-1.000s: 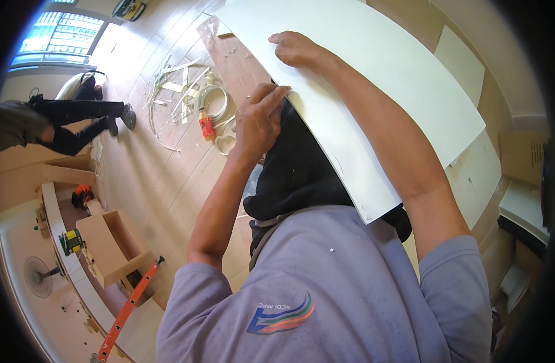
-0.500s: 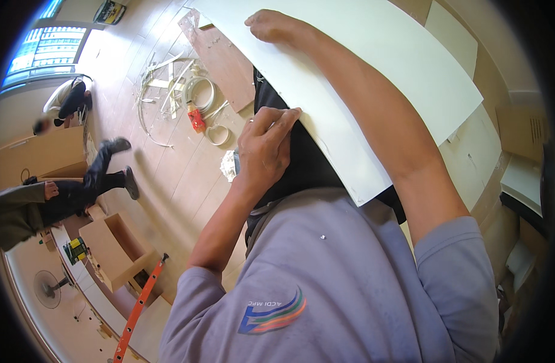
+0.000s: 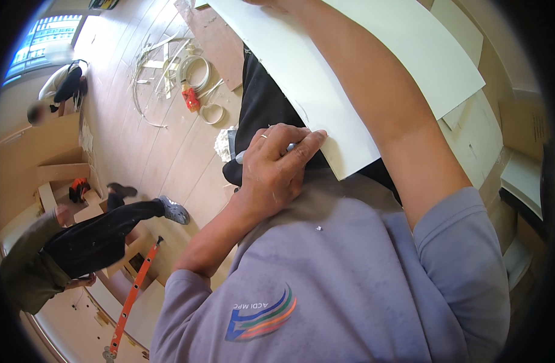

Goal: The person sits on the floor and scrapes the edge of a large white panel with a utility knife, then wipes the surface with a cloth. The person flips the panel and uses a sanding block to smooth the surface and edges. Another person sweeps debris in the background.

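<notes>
A large white panel (image 3: 335, 103) lies across my lap, with its pointed near corner close to my shirt. My left hand (image 3: 277, 154) is closed around a slim grey pen-like tool (image 3: 239, 158), most of it hidden by the fingers. Its fingertips press on the panel's left edge, near that corner. At the far end of the same panel is my right hand (image 3: 271, 2), cut off by the top of the view, so its fingers do not show. My right forearm reaches over the panel.
Left of my knee lie coiled pale edging strips (image 3: 194, 74), a red-labelled bottle (image 3: 190, 98) and a brown board (image 3: 214, 42). An orange spirit level (image 3: 132, 296) leans lower left. One person (image 3: 84, 242) stands near cardboard-coloured boxes; another (image 3: 64, 88) bends at the window. More white panels (image 3: 471, 139) lie right.
My left hand has slid along the panel edge toward its near corner, and the grey tool now shows. My right hand has gone farther up, partly out of view. The nearer person has stepped over.
</notes>
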### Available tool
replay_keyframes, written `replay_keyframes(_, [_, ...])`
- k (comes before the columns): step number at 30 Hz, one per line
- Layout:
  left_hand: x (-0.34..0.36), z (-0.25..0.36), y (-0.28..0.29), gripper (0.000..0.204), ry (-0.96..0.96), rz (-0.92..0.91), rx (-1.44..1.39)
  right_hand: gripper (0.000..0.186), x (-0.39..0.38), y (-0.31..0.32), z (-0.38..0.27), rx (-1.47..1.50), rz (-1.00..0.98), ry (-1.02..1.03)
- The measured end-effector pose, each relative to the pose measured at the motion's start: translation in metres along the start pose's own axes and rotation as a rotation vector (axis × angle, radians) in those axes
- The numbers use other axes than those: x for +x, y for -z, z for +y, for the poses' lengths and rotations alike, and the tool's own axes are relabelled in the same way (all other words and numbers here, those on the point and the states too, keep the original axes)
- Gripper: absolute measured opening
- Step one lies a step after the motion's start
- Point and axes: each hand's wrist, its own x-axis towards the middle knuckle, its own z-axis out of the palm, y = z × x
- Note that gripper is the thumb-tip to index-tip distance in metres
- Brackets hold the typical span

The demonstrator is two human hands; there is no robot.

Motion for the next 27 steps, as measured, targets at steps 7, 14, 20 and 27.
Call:
replay_keyframes(7, [-0.012,0.035,0.017,0.035,0.008,-0.029,0.018,0.049,0.01,-0.002,0.004,0.004,0.015,0.063])
replay_keyframes(14, [-0.031,0.027,0.05,0.036,-0.029,0.038,-0.123,0.048,0.028,-0.006,0.018,-0.014,0.027,0.147])
replay_keyframes(20, [-0.044,-0.13,0.09,0.053,0.648,0.402,-0.245,0.048,0.062,-0.002,0.057,-0.077,0.075,0.183])
replay_keyframes(27, [-0.171,-0.359,-0.001,0.068,1.257,0.6,-0.502,0.082,0.015,0.01,-0.001,-0.37,-0.17,0.08])
